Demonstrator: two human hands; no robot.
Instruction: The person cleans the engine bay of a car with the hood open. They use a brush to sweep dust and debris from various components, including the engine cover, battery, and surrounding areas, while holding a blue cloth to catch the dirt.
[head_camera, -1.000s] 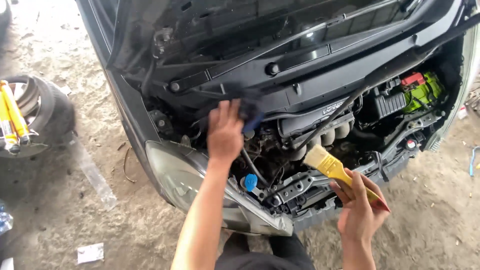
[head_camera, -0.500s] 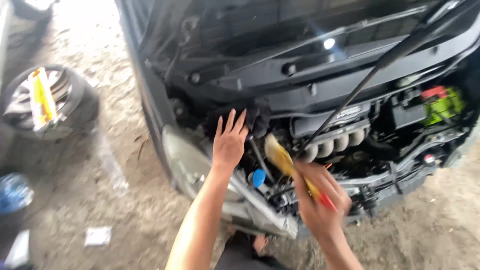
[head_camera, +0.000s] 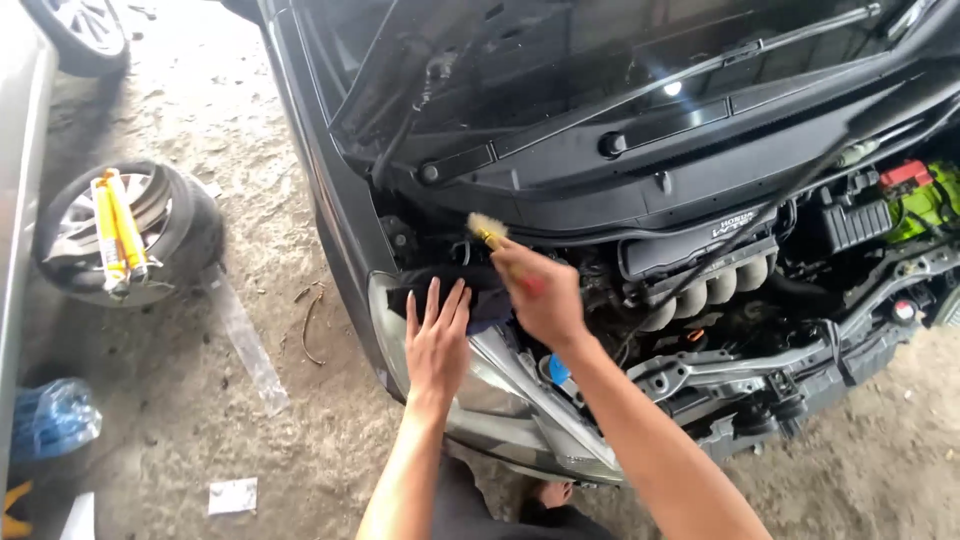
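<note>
I look down into the open engine bay (head_camera: 720, 290) of a dark car. My left hand (head_camera: 437, 340) lies flat, fingers spread, on a dark cloth (head_camera: 440, 285) draped over the front corner above the headlight (head_camera: 480, 400). My right hand (head_camera: 545, 295) grips a paintbrush (head_camera: 490, 235) with a yellow and red handle, its pale bristles pointing up toward the back left corner of the bay. The two hands are close together, with the right slightly farther in.
The raised hood (head_camera: 560, 60) hangs over the bay, with a prop rod (head_camera: 760, 220) slanting across. A green battery (head_camera: 925, 200) sits at far right. On the dirt floor lie a wheel (head_camera: 140, 235) with yellow shock absorbers (head_camera: 115, 235), a blue bag (head_camera: 55, 420), and paper scraps (head_camera: 232, 495).
My right hand carried the brush left and up from the front of the bay to the back left corner. My left hand slid down onto the cloth. The view shifted left.
</note>
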